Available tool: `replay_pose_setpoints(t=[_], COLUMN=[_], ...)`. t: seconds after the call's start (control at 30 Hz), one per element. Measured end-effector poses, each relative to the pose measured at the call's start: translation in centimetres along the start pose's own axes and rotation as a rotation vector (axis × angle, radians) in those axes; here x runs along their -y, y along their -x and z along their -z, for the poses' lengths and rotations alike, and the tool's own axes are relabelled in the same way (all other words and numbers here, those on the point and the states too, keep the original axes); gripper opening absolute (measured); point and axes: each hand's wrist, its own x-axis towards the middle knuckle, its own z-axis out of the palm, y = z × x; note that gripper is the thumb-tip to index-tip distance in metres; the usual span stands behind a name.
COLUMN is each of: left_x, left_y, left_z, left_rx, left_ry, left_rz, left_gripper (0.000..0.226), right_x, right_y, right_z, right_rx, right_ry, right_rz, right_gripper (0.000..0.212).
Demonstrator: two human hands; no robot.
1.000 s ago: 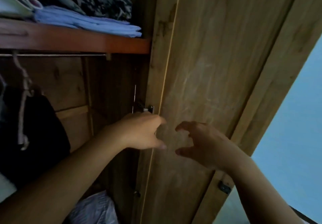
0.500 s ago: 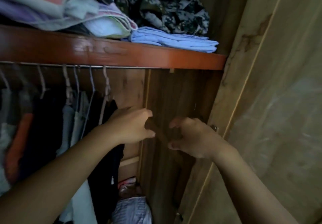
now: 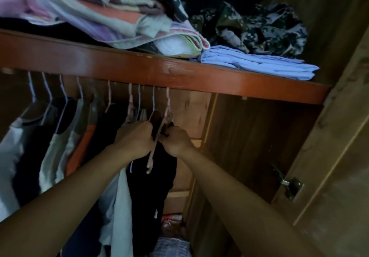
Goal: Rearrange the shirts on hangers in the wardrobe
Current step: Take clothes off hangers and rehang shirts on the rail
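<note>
I have both hands up at the right end of the row of hanging clothes, just under the red-brown shelf (image 3: pixel 179 75). My left hand (image 3: pixel 135 139) is clenched around a bunch of dark fabric and what looks like the shoulder of a hanger; my right hand (image 3: pixel 175 140) is curled onto the black shirt (image 3: pixel 157 176) at its collar, touching the pink hanger (image 3: pixel 159 137) that slants down between my 2 hands.

The risk I see is the shirt slipping off that tilted hanger: it hangs steeply, and a tug from either side could drag the collar over the low end and drop the garment toward the bundle at the wardrobe floor. A second risk is snagging the neighbouring white hanger (image 3: pixel 153 105), whose hook sits just beside the pink one below the shelf; pulling both together could tangle them or unhook the wrong shirt.

The black shirt hangs directly below the shelf's right half, its collar pinched between my hands, its body falling under my right wrist. The other shirts (image 3: pixel 58 149) hang further left under the shelf, well apart from my grip.
</note>
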Motion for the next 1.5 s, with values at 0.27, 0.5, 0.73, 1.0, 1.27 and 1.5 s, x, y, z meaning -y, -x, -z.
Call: replay_pose_setpoints(t=[0.27, 0.5, 0.73, 1.0, 1.27, 1.5], left_x=[2.9, 3.3, 2.4, 1.9, -0.7, -3.1], left_y=[0.7, 0.5, 0.1, -0.7, -2.1, -3.2], left_z=[0.2, 0.4, -0.2, -0.3, -1.7, -2.5], left_rx=[-0.019, -0.043, -0.045, -0.102, -0.090, -0.027], left_ry=[-0.022, 0.011, 0.077, 0.145, 0.168, 0.300], left_rz=[0.053, 0.039, -0.005, -0.060, -0.136, -0.248], left_gripper=[0.029, 0.030, 0.030, 0.010, 0.037, 0.045], right_x=[1.0, 0.3, -0.7, -1.9, -5.0, -7.4], right_y=[-3.3, -3.8, -3.7, -1.3, 3.3, 7.4], right_z=[-3.7, -1.9, -0.5, 3.9, 6.1, 6.8], right_rx=[-0.197, -0.412, -0.503, -0.498, -0.555, -0.632], right_ry=[-0.143, -0.125, -0.016, 0.030, 0.050, 0.017], right_rz=[-0.139, -0.223, -0.201, -0.133, -0.112, -0.087], right_gripper=[0.028, 0.027, 0.025, 0.017, 0.029, 0.014])
